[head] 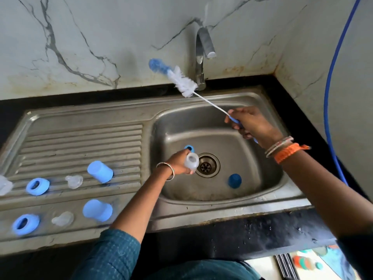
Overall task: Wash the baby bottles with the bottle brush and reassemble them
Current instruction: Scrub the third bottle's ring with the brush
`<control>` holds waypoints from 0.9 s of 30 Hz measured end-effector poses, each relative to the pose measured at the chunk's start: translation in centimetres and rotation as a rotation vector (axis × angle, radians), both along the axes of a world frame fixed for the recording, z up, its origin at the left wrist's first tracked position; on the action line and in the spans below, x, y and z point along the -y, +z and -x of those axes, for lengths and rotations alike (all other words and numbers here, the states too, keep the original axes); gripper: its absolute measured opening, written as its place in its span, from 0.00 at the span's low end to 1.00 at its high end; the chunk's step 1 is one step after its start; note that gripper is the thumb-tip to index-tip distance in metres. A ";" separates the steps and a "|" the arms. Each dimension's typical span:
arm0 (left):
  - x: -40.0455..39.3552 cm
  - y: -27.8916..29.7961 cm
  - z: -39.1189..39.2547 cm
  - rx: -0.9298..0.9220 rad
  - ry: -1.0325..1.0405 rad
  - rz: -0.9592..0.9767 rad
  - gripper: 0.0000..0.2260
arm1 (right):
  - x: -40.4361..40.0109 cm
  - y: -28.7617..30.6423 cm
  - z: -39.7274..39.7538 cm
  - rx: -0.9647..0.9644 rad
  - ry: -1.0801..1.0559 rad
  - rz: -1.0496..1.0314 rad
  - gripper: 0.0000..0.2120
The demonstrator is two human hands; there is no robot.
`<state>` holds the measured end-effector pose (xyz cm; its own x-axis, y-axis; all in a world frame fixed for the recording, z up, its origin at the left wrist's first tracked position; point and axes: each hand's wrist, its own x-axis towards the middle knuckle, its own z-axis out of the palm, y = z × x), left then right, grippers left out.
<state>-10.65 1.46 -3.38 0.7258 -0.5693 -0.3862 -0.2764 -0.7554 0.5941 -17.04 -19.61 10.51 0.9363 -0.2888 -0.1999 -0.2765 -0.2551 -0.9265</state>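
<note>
The person's left hand point(179, 162) holds a clear baby bottle point(191, 161) over the sink basin point(252, 178), just left of the drain point(207, 165), its open mouth facing up toward the camera; the fingers curl round the bottle's body. The right hand point(250, 123) grips the blue handle of the bottle brush point(181, 79), fingers wrapped tight about it, and the brush slants up and away so that its white bristles and blue sponge tip hang in the air beside the tap point(201, 57), well apart from the bottle. Inside the basin a blue ring point(189, 147) peeks out behind the left hand and a dark blue cap point(234, 180) lies right of the drain. On the ribbed drainboard point(80, 142) to the left lie two light blue caps point(100, 171), two blue collar rings point(37, 186) and two clear teats point(74, 181), each set apart from the others. Another clear piece point(5, 184) sits at the left edge, cut off. A blue hose point(331, 87) runs down the wall on the right.
</note>
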 end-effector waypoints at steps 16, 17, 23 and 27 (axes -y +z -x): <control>-0.5 -4.1 1.0 -0.225 -0.171 -0.253 0.32 | 0.9 -3.6 -0.5 -0.022 0.080 0.261 0.15; -0.6 -3.9 0.6 -0.227 -0.193 -0.277 0.32 | 0.9 -3.5 -0.4 -0.012 0.067 0.295 0.16; 0.3 -3.5 -3.7 -0.094 0.077 -0.145 0.21 | 0.6 -2.4 -1.7 0.122 -0.062 0.654 0.13; 3.0 -4.5 -6.7 0.076 0.078 -0.048 0.19 | 0.5 -2.1 -3.9 0.284 -0.027 0.870 0.10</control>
